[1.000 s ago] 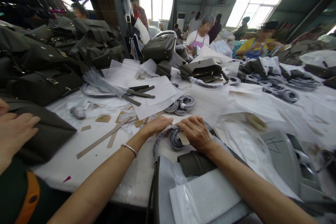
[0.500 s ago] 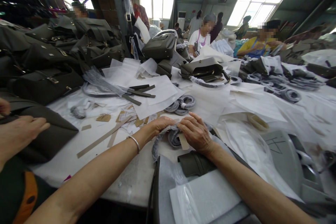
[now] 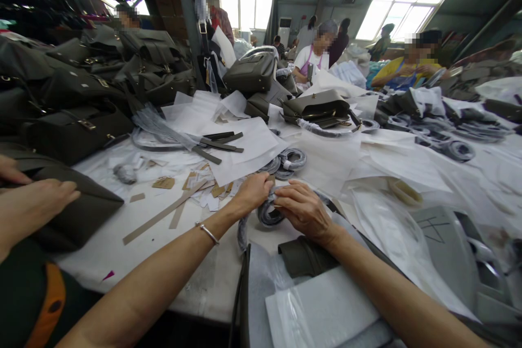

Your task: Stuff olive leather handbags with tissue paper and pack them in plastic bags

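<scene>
My left hand [image 3: 253,193] is closed in a pinch at the top of a plastic-wrapped bag handle [image 3: 242,234]. A small tan piece shows at its fingertips, apparently a tag. My right hand [image 3: 304,209], fingers bent and pressed together, grips the same handle just to the right. Fingers hide most of the handle between the two hands. Under them lies a wrapped, coiled strap [image 3: 269,216]. Closest to me is the olive-grey bag [image 3: 305,256], with a white sheet [image 3: 322,304] and clear plastic lying over it.
A co-worker's hands [image 3: 36,201] rest on a dark bag [image 3: 81,196] at left. Paper scraps and a tan strip [image 3: 163,212] litter the table. Coiled straps [image 3: 293,159] lie beyond my hands. Finished-looking bags [image 3: 61,125] pile up at back left. Plastic sheets [image 3: 383,228] spread at right.
My left hand has turned from flat along the handle to a closed fist. The tan tag that hung below my right hand no longer hangs there; a tan piece now shows by my left fingertips.
</scene>
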Available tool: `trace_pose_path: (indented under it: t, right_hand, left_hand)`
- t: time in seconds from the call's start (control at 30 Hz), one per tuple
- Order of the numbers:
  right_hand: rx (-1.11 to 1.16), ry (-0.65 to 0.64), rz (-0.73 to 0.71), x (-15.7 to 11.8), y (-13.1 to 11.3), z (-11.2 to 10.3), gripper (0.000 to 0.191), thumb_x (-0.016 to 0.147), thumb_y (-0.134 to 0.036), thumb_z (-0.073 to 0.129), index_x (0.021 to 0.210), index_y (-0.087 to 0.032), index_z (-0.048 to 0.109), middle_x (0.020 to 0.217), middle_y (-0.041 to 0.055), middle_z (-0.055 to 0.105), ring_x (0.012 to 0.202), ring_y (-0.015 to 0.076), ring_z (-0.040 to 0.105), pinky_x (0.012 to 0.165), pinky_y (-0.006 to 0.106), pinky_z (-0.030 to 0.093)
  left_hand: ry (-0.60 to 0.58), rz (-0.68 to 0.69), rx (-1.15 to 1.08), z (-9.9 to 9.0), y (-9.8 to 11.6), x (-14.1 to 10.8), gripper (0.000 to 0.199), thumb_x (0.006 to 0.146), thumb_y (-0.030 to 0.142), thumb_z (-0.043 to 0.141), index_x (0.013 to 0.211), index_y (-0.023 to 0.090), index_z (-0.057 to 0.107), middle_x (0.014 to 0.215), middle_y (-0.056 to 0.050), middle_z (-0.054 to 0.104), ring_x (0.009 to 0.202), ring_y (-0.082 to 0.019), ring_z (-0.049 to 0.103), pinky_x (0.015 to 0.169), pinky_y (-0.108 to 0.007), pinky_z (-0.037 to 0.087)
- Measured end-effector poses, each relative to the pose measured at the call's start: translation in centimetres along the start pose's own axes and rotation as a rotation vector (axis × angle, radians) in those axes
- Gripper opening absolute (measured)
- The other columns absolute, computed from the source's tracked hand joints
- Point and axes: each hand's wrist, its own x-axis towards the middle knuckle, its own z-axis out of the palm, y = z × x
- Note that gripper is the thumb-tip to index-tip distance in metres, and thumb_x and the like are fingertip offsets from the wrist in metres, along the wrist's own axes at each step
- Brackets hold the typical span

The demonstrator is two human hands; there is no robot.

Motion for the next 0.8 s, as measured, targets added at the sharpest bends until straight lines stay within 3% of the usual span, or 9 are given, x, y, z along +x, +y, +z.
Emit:
trace_pose_path:
  t: [0.2,0.43,0.6,0.7,0.8]
  right_hand:
    - [0.18,0.052,0.331,0.5,0.0,0.5,0.008,0.09,-0.024,0.062,0.085,-0.023,0.068,0.084,0.0027,0.072,0.081,0.0185,0.063,0.081,0.034,0.047]
    - [0.476,0.0,0.905,0.8,0.5,1.1,0.015,0.077,-0.033,0.069,0.07,-0.02,0.063,0.071,0.0003,0.062,0.069,0.0171,0.057,0.067,0.03,0.044]
    - [0.752,0.016,1.057,0.6,1.1,1.0,0.025,0.066,-0.036,0.077,0.078,-0.018,0.064,0.093,0.0034,0.067,0.093,0.0206,0.06,0.086,0.034,0.043]
    - [1.012,-0.032,1.14,0.8,1.3,0.6,0.042,0.058,-0.032,0.083,0.094,-0.017,0.067,0.096,0.0033,0.069,0.091,0.0193,0.061,0.086,0.033,0.044]
    - [1.176,-0.09,1.167,1.0,1.3,0.4,0.042,0.055,-0.028,0.086,0.092,-0.015,0.071,0.089,0.0019,0.071,0.08,0.0155,0.062,0.08,0.03,0.045]
  left_hand:
    - [0.085,0.032,0.132,1.2,0.5,-1.7,0.015,0.093,0.025,0.046,0.099,0.018,0.059,0.088,-0.011,0.067,0.092,-0.027,0.064,0.083,-0.035,0.041]
    - [0.088,0.108,-0.001,0.5,0.3,-1.6,0.016,0.089,0.023,0.048,0.075,0.02,0.056,0.074,-0.003,0.06,0.074,-0.018,0.057,0.071,-0.027,0.039]
    - [-0.048,0.159,-0.172,0.1,-0.2,-1.8,0.024,0.084,0.039,0.055,0.073,0.018,0.056,0.066,0.002,0.054,0.061,-0.013,0.05,0.058,-0.023,0.036]
    - [-0.129,0.176,-0.369,0.2,-0.5,-2.2,0.029,0.075,0.044,0.067,0.081,0.017,0.057,0.069,0.003,0.055,0.06,-0.011,0.048,0.054,-0.021,0.035]
    - [-0.186,0.146,-0.52,0.3,-0.6,-2.5,0.026,0.071,0.037,0.068,0.083,0.016,0.06,0.071,0.002,0.057,0.06,-0.01,0.049,0.055,-0.021,0.035]
